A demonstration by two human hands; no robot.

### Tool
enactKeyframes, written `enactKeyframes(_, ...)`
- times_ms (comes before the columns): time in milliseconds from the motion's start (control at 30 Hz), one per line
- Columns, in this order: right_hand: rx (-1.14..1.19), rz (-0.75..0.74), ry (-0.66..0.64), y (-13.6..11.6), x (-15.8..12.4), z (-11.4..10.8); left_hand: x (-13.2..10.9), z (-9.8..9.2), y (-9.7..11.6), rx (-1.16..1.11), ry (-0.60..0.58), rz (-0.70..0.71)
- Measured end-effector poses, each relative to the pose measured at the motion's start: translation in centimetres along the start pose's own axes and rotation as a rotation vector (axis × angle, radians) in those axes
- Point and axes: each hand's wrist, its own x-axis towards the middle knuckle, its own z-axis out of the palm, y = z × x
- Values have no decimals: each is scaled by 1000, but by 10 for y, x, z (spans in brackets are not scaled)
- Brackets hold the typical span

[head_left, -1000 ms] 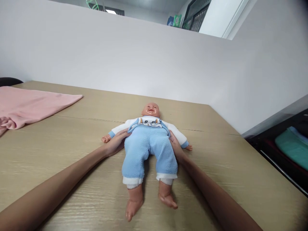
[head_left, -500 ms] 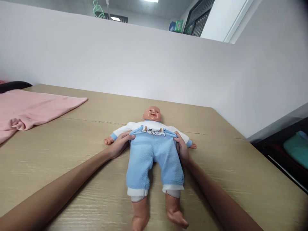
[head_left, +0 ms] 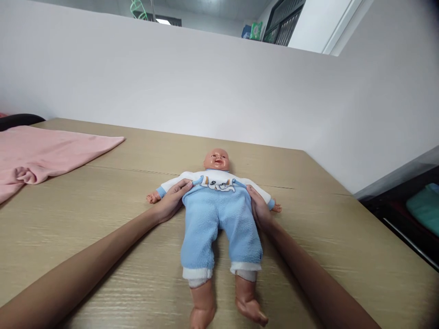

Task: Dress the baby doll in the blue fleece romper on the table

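A baby doll (head_left: 216, 160) lies on its back, head toward the wall and bare feet toward me. It wears a white top (head_left: 187, 177) with blue cuffs and a cartoon print on the chest, and light blue fleece pants (head_left: 221, 210) with white hems. At the left side of the waistband, my left hand (head_left: 173, 198) pinches the pants between thumb and fingers. My right hand (head_left: 259, 205) grips the same waistband on the opposite side, thumb on top, its other fingers mostly hidden behind the cloth. The doll's arms stretch out sideways past both hands.
The doll rests on a wooden table (head_left: 113, 256) with a seam across it. A pink cloth (head_left: 61, 148) lies spread at the left. A pale wall (head_left: 171, 82) borders the far edge. Past the right edge is a black chair-like object with a teal cloth (head_left: 425, 210).
Both hands have moved slightly up the doll's body with the waistband, still holding it. The left thumb now sits closer to the chest print. The view has shifted a little.
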Motion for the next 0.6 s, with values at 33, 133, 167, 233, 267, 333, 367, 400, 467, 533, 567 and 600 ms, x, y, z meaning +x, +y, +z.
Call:
enactKeyframes(33,-18,2,5,0,0,0,1,0,-2,6,2,1)
enactKeyframes(133,-40,13,45,4,3,0,2,-2,-7,24,28,26)
enactKeyframes(167,-43,16,62,6,4,1,3,-3,-8,29,39,37)
enactKeyframes(233,-42,18,103,9,7,2,2,-3,-8,51,57,69)
enactKeyframes(267,-41,15,125,10,7,4,1,-3,-8,75,63,94)
enactKeyframes(333,-46,2,171,11,6,6,-1,-1,-4,161,68,161)
enactKeyframes(367,-52,-9,195,11,4,7,-3,0,-2,215,67,198)
enactKeyframes(400,-59,-22,220,10,2,7,-3,1,-1,261,65,228)
enactKeyframes(467,-72,-49,270,6,-4,7,-5,3,2,298,74,269)
enactKeyframes(533,-99,-88,334,-3,-8,7,-5,5,3,272,113,302)
enactKeyframes(567,-129,-112,368,-9,-8,6,-5,5,2,254,137,315)
enactKeyframes(600,-170,-139,395,-17,-7,7,-5,6,2,242,156,329)
